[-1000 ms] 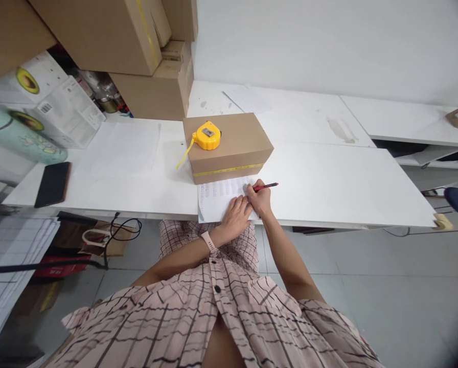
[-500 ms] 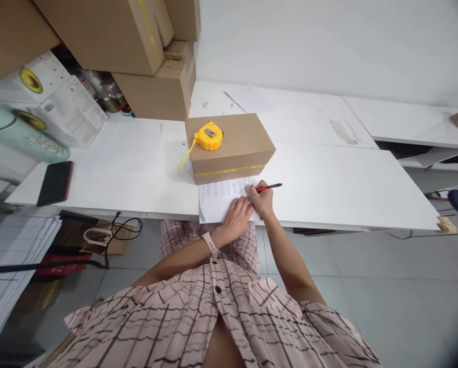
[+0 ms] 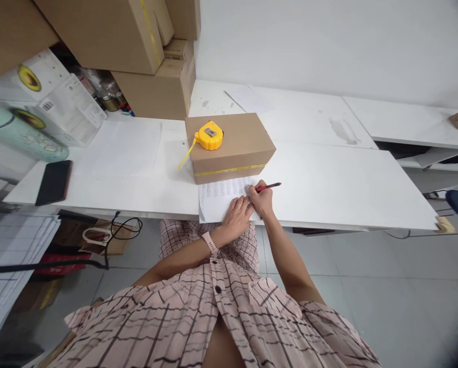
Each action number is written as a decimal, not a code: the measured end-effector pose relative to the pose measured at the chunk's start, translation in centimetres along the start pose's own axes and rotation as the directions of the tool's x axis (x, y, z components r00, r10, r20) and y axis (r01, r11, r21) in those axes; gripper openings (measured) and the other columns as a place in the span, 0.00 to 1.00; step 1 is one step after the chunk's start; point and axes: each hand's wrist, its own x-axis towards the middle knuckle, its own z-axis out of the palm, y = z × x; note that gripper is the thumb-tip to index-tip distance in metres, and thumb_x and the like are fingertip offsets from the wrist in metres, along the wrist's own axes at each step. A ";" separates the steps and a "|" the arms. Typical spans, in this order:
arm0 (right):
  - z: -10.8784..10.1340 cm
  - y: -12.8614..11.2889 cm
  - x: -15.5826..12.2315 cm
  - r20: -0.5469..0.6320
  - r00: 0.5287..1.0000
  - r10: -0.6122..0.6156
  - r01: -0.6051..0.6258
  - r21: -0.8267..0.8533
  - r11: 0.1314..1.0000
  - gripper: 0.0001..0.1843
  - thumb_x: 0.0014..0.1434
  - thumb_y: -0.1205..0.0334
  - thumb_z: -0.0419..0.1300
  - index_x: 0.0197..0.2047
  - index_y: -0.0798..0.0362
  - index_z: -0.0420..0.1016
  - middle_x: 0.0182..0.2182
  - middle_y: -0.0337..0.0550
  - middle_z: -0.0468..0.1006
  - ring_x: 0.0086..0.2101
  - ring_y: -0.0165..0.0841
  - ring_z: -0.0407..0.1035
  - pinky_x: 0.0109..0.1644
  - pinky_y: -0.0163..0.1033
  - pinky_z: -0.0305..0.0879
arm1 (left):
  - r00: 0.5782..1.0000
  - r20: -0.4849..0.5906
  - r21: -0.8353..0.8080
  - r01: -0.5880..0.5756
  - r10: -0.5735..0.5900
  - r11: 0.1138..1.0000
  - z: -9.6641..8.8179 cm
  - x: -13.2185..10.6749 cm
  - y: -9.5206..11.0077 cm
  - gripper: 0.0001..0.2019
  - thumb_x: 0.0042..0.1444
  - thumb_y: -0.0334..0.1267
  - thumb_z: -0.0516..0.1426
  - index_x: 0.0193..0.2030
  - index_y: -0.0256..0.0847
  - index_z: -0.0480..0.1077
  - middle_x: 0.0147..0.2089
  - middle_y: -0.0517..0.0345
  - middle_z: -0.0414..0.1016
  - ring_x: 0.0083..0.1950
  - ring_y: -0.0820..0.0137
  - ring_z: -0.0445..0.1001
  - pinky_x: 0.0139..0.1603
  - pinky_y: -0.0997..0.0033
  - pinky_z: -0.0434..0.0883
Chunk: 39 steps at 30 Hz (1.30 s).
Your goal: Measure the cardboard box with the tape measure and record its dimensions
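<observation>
My right hand (image 3: 261, 198) is closed around a red and black pen (image 3: 274, 185), with its tip hidden by the fingers over a printed sheet of paper (image 3: 214, 204). Flat on the lower part of that sheet rests my left hand (image 3: 237, 214), fingers stretched out and touching the right hand. A closed cardboard box (image 3: 238, 138) stands just behind, over the sheet's far edge, with yellow tape along its front. On top of the box lies a yellow tape measure (image 3: 209, 136), a short end of its blade hanging past the box's left side.
A phone (image 3: 54, 182) and a mint green bottle (image 3: 25, 135) are at the left of the white table (image 3: 336, 189). Behind them are white avocado-printed boxes (image 3: 73, 110) and stacked cardboard boxes (image 3: 152, 94). A black cable (image 3: 116, 235) hangs below the table's front edge.
Both hands stay in nearly the same place on the sheet. The pen's back end has shifted very slightly to the left.
</observation>
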 end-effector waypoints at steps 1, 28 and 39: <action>0.0 -0.1 0.0 -0.004 1.000 0.002 -0.002 0.000 1.000 0.12 0.53 0.58 0.59 0.25 0.47 0.59 0.19 0.29 0.61 0.24 0.29 0.57 0.33 0.38 0.56 | 1.000 0.001 -0.002 0.000 0.000 1.000 0.0 0.0 0.0 0.28 0.65 0.39 0.59 0.68 0.27 0.62 0.72 0.29 0.61 0.75 0.46 0.60 0.75 0.47 0.55; -0.1 -0.2 0.0 -0.022 1.000 -0.007 0.006 -0.040 0.999 0.13 0.56 0.56 0.59 0.26 0.47 0.58 0.18 0.29 0.60 0.23 0.29 0.55 0.31 0.37 0.55 | 1.000 -0.022 0.013 -0.001 0.001 1.000 0.0 0.0 0.0 0.25 0.65 0.36 0.57 0.67 0.28 0.63 0.72 0.31 0.62 0.74 0.48 0.61 0.75 0.48 0.56; -0.1 -0.2 0.0 -0.027 1.000 0.010 -0.011 -0.048 0.999 0.13 0.55 0.57 0.59 0.26 0.47 0.58 0.18 0.29 0.59 0.23 0.28 0.55 0.31 0.37 0.55 | 1.000 0.001 -0.026 0.006 -0.006 1.000 -0.2 0.0 0.0 0.26 0.65 0.36 0.56 0.67 0.29 0.63 0.73 0.31 0.61 0.75 0.48 0.59 0.75 0.45 0.55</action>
